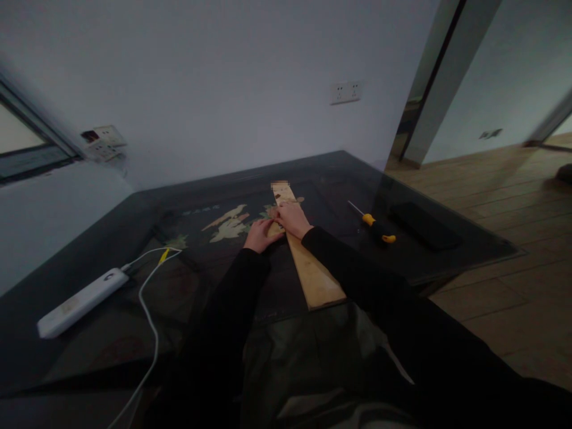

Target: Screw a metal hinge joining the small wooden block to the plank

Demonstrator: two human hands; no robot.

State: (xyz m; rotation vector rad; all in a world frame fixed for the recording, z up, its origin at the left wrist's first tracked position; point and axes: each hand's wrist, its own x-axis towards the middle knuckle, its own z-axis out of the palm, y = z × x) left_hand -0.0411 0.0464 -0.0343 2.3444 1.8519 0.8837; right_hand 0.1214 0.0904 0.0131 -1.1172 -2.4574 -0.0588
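Observation:
A long pale wooden board lies on the dark table, running from near my lap away toward the wall. My right hand rests across the board's far half, its fingers bent and closed over the left edge. Just left of it, my left hand has its thumb and fingers curled together, close to the right fingertips. A small tan patch shows between the left thumb and forefinger; what it is I cannot make out. Beyond the hands, a small dark spot marks the board, and its far end is blurred.
Right of the board lies a yellow-and-black screwdriver, beside a flat black object. A white power bank with a white cable sits on the left. The glossy table bears a bird-and-leaf picture; wall sockets are behind it.

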